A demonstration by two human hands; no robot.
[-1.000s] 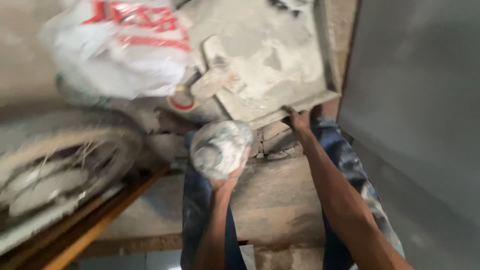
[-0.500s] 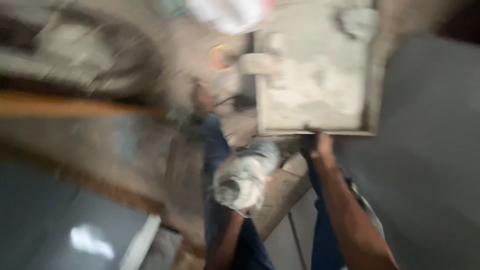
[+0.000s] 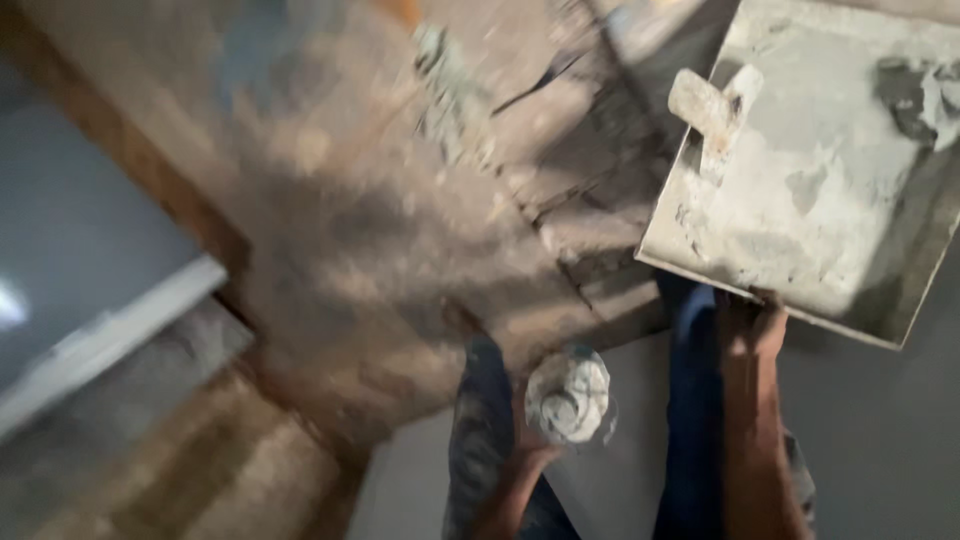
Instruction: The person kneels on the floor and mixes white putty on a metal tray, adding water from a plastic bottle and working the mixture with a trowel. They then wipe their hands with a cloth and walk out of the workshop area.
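Note:
My left hand point(image 3: 528, 440) grips a crumpled clear plastic bottle point(image 3: 570, 397) smeared with white, held above my jeans. My right hand point(image 3: 752, 322) holds the near edge of a square metal pan point(image 3: 800, 190) coated with grey mortar, at the upper right. A mortar-caked trowel point(image 3: 710, 112) lies in the pan near its left edge, and a lump of grey mortar point(image 3: 915, 85) sits in its far right corner.
Rough dusty concrete floor with cracks point(image 3: 400, 220) fills the middle. Grey smooth tiles point(image 3: 80, 250) lie at the left beside a brown wooden strip point(image 3: 130, 160). More grey tile point(image 3: 880, 440) runs under my legs at the lower right. The picture is motion-blurred.
The view has swung left and turned; the white sack and the wheel are out of sight. The pan has shifted to the upper right. Both hands keep their hold.

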